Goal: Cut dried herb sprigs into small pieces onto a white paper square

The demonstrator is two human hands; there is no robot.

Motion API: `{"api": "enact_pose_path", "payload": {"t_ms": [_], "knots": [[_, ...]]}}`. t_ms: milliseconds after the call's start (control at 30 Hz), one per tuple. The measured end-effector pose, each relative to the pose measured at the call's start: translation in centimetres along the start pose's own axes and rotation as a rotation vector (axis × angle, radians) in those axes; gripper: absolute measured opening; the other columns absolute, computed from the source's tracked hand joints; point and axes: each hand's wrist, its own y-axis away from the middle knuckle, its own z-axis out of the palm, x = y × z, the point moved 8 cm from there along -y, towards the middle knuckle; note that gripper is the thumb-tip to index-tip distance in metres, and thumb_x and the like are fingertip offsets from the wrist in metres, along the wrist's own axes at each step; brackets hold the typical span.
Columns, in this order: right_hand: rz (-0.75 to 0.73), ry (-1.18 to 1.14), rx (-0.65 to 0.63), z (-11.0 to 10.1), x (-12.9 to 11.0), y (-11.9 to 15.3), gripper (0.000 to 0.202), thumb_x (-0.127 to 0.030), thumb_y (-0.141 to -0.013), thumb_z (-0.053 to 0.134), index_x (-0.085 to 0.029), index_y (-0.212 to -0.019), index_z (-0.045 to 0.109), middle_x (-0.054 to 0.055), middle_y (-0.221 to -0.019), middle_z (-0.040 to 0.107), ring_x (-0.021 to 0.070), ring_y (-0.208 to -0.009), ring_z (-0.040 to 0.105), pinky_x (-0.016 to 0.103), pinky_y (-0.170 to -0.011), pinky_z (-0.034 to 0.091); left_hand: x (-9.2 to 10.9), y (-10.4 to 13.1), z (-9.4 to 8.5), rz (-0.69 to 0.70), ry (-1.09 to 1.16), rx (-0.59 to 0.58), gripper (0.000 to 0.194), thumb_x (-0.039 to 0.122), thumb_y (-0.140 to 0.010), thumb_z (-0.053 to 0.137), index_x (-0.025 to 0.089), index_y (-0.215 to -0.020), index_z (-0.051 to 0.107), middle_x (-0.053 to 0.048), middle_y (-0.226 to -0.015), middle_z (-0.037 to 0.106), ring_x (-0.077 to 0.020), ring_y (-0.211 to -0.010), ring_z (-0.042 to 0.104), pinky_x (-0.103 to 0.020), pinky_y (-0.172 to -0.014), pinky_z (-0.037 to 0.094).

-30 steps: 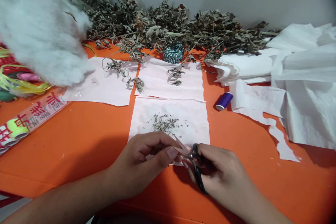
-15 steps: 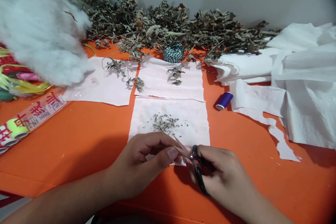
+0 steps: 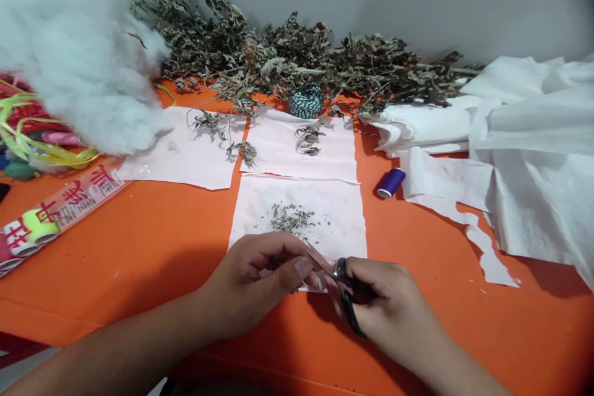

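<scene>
Black-handled scissors (image 3: 349, 306) are gripped in my right hand (image 3: 394, 312), fingers through the loops. The blades point left at the fingertips of my left hand (image 3: 260, 288) and look nearly closed. My left thumb and fingers are pinched together. What they hold is mostly hidden; only a small dark bit shows below the thumb. Under and beyond both hands lies a white cloth-like square (image 3: 260, 195), with a scatter of chopped dried leaves (image 3: 292, 218) on it.
Dried leafy stalks (image 3: 288, 59) line the wall, a twine ball (image 3: 306, 101) before them. White fluffy stuffing (image 3: 93, 74) and packaged thread spools (image 3: 41, 226) lie left. Right are a purple thread spool (image 3: 391, 183) and white sheets (image 3: 533, 185). A dried sprig (image 3: 310, 139) rests on another square.
The scissor blades have come closer together at my left fingertips. The view has shifted slightly, and both hands stay in nearly the same place.
</scene>
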Motion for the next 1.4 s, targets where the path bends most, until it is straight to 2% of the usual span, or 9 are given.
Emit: {"api": "enact_pose_path", "payload": {"t_ms": [233,333,433,567,767,900,1133,1300,1400], "knots": [[-0.120,0.153,0.135,-1.4,-0.6,-0.2,0.041,-0.038,-0.082,0.068,-0.019,-0.056,0.043,-0.008,-0.052,0.031,0.0075,-0.049,0.025,0.020,-0.042,0.023,-1.1,-0.5,-0.3,-0.053,0.079,0.036,0.025,0.038,-0.085,0.069,0.013,-0.091,0.071,-0.010,-0.087,0.078,-0.0198,-0.077,0.074,-0.030,-0.074,0.058],[-0.194,0.176,0.172,-2.3,-1.4,-0.1,0.035,-0.042,-0.084,0.068,-0.018,-0.062,0.056,-0.005,-0.050,0.045,0.0077,-0.046,0.035,0.019,-0.042,0.030,-1.0,-0.4,-0.6,-0.036,0.038,0.075,0.026,0.039,-0.083,0.071,0.013,-0.086,0.070,-0.011,-0.098,0.077,-0.0176,-0.078,0.072,-0.029,-0.074,0.057],[-0.221,0.145,0.162,-3.1,-1.7,0.0,0.022,-0.038,-0.084,0.069,-0.016,-0.081,0.068,0.000,-0.059,0.063,0.0104,-0.048,0.051,0.020,-0.048,0.043,-0.6,0.0,-0.2,-0.007,0.001,0.046,0.025,0.039,-0.086,0.068,0.014,-0.089,0.070,-0.011,-0.100,0.077,-0.0164,-0.078,0.071,-0.027,-0.073,0.056],[-0.177,0.073,0.158,-3.9,-0.9,-0.1,0.021,-0.034,-0.083,0.069,-0.016,-0.092,0.070,0.004,-0.071,0.072,0.0147,-0.057,0.064,0.023,-0.057,0.052,-0.3,0.3,0.4,0.007,-0.030,0.018,0.023,0.038,-0.088,0.064,0.015,-0.088,0.070,-0.010,-0.100,0.076,-0.0157,-0.079,0.071,-0.025,-0.072,0.054],[-0.144,0.285,0.468,-6.7,-0.2,0.7,0.026,-0.043,-0.079,0.073,-0.019,-0.070,0.067,0.000,-0.054,0.063,0.0105,-0.043,0.051,0.022,-0.043,0.040,-0.4,0.3,0.0,-0.021,-0.064,0.070,0.023,0.037,-0.088,0.065,0.015,-0.082,0.067,-0.009,-0.093,0.076,-0.0144,-0.072,0.068,-0.025,-0.070,0.051],[-0.084,0.403,0.601,-8.0,-0.1,1.2,0.027,-0.047,-0.081,0.070,-0.021,-0.074,0.066,0.000,-0.057,0.064,0.0113,-0.044,0.050,0.023,-0.046,0.041,-0.2,0.3,-0.4,-0.024,0.004,0.100,0.024,0.037,-0.086,0.066,0.015,-0.078,0.063,-0.008,-0.087,0.076,-0.0136,-0.065,0.066,-0.025,-0.065,0.050],[-0.183,0.587,0.523,-7.3,0.0,0.5,0.020,-0.037,-0.088,0.060,-0.020,-0.079,0.063,0.003,-0.064,0.060,0.0161,-0.058,0.056,0.026,-0.052,0.038,-0.1,0.5,-0.3,-0.063,0.055,0.090,0.023,0.036,-0.085,0.067,0.014,-0.077,0.063,-0.007,-0.084,0.074,-0.0131,-0.065,0.065,-0.025,-0.067,0.049],[-0.170,0.552,0.536,-7.7,0.2,0.8,0.021,-0.039,-0.088,0.063,-0.018,-0.085,0.065,0.005,-0.072,0.063,0.0167,-0.061,0.058,0.028,-0.055,0.042,-0.1,0.6,0.0,-0.056,0.049,0.076,0.023,0.035,-0.086,0.067,0.014,-0.077,0.063,-0.007,-0.085,0.074,-0.0128,-0.065,0.065,-0.025,-0.067,0.049],[-0.271,0.519,0.513,-7.6,-0.5,0.8,0.020,-0.038,-0.085,0.068,-0.018,-0.084,0.065,0.005,-0.071,0.065,0.0175,-0.061,0.060,0.028,-0.056,0.044,-0.1,0.4,-0.2,-0.043,0.066,0.086,0.023,0.034,-0.085,0.068,0.014,-0.076,0.063,-0.006,-0.082,0.074,-0.0120,-0.064,0.064,-0.024,-0.065,0.049]]}}
